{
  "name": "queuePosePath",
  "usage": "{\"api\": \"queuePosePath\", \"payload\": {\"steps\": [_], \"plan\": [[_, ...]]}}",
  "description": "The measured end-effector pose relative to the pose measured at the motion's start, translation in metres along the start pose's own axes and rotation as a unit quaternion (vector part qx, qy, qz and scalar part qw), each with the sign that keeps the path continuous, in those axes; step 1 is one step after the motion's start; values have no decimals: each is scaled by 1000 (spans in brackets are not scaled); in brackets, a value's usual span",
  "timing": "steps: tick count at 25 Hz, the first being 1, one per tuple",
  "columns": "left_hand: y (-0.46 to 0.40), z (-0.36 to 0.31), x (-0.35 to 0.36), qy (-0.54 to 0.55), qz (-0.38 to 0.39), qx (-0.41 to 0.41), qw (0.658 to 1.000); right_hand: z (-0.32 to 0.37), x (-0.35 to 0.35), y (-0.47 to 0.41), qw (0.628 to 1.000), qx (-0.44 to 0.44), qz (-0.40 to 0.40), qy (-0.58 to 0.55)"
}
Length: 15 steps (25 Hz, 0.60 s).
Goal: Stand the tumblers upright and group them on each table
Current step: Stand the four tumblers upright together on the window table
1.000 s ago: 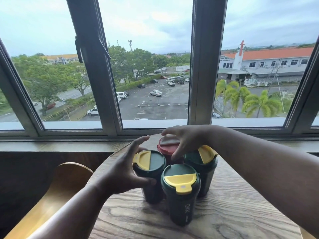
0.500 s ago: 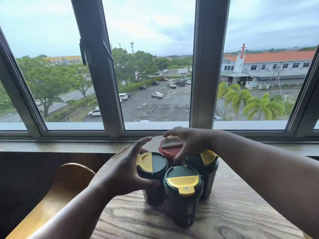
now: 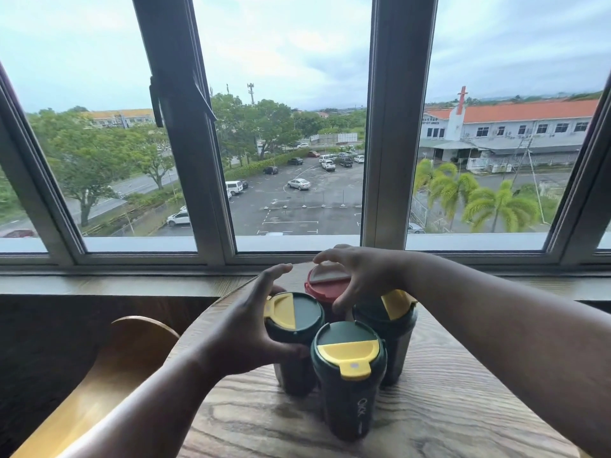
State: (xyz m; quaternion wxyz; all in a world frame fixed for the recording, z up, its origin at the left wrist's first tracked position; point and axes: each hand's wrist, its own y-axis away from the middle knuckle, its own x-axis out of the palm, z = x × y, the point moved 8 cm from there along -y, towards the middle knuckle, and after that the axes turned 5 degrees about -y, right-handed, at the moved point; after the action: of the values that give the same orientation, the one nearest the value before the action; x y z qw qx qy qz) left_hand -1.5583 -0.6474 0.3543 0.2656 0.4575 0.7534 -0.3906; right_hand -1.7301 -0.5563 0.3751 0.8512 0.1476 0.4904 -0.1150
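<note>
Left hand point(image 3: 244, 338) curls thumb and fingers round the left green tumbler point(image 3: 294, 338); right hand point(image 3: 360, 276) arches spread fingers over the red tumbler point(image 3: 325, 285), contact unclear; four upright tumblers cluster on the wooden table point(image 3: 446, 408), red at twelve o'clock.

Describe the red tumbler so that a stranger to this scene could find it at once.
On the round wooden table under the window, four tumblers stand upright in a tight cluster. The red tumbler is at the back, nearest the glass, with the right hand arched over its lid. It alone has a red body and a grey flap; the other three are dark green with yellow flaps.
</note>
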Motion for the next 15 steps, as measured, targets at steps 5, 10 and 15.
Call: {"api": "queuePosePath", "payload": {"steps": [5, 10, 15], "plan": [[-2, 3, 0, -5, 25, -2, 1000, -3, 1, -3, 1000, 7, 9, -5], [0, 5, 2, 19, 35, 13, 999, -5, 2, -4, 1000, 1, 8, -16], [-2, 6, 1, 21, 6, 11, 1000, -5, 1, -4, 1000, -5, 3, -9]]}}
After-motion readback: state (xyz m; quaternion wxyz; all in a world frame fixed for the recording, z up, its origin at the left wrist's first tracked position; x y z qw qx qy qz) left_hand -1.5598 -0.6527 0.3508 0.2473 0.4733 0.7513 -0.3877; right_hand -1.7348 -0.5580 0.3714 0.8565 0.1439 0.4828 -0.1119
